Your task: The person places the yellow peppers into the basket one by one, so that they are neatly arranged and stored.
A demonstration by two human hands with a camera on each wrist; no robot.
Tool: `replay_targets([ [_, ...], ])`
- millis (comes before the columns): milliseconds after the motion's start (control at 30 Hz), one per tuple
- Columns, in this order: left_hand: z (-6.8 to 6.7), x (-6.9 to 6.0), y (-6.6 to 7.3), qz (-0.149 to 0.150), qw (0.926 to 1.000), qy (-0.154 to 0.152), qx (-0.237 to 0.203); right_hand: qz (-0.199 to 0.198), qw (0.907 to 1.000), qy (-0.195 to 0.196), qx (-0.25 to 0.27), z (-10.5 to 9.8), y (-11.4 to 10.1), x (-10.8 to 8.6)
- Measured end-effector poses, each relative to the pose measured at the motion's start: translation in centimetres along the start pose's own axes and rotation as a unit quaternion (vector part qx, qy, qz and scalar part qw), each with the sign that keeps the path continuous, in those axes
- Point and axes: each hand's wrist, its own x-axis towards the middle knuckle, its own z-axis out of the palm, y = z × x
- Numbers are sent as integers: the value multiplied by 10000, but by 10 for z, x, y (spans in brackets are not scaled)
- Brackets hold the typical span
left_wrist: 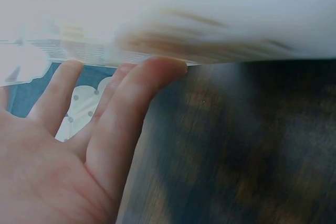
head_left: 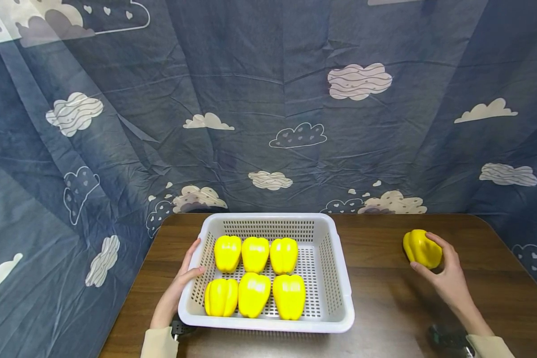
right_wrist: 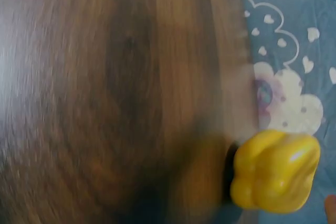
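A white plastic basket (head_left: pixel 346 293) with slotted walls stands on the left half of the table and holds several yellow bell peppers (head_left: pixel 254 295) in two rows. My left hand (head_left: pixel 174 293) grips the basket's left side, the thumb lying over its rim. Seen from the left wrist, the fingers of the left hand (left_wrist: pixel 105 129) meet the basket's pale, blurred wall (left_wrist: pixel 236 19). Toward the table's right side, my right hand (head_left: pixel 449 278) holds another yellow bell pepper (head_left: pixel 418 248) between thumb and fingers. The right wrist view shows this pepper (right_wrist: pixel 275 171) and only a fingertip (right_wrist: pixel 331 208).
The brown wooden table (head_left: pixel 376 293) has rounded far corners. Behind it and along the left hangs a dark blue cloth (head_left: pixel 246 84) with a cloud pattern. A dark wrist strap (head_left: pixel 181 328) shows by the left sleeve.
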Motion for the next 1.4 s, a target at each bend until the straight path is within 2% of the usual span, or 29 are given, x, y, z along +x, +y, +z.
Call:
replay_targets([
  [300,-1,0,-1,43,10000,-5,83,-242,9992,-228,-204,-7,20,6],
  [533,-1,-1,-1,48,9997,-13,225,-310,9983,-376,-321,-9,27,13],
  [967,-2,-2,0,-42,9994,9,346,-200,9958,-619,-640,-10,43,23],
  [1133,-2,-2,0,-46,9996,-15,293,-17,9935,-794,-818,-8,46,25],
  [1400,-3,0,-1,-2,9997,-75,211,85,9942,-681,-826,-4,48,27],
])
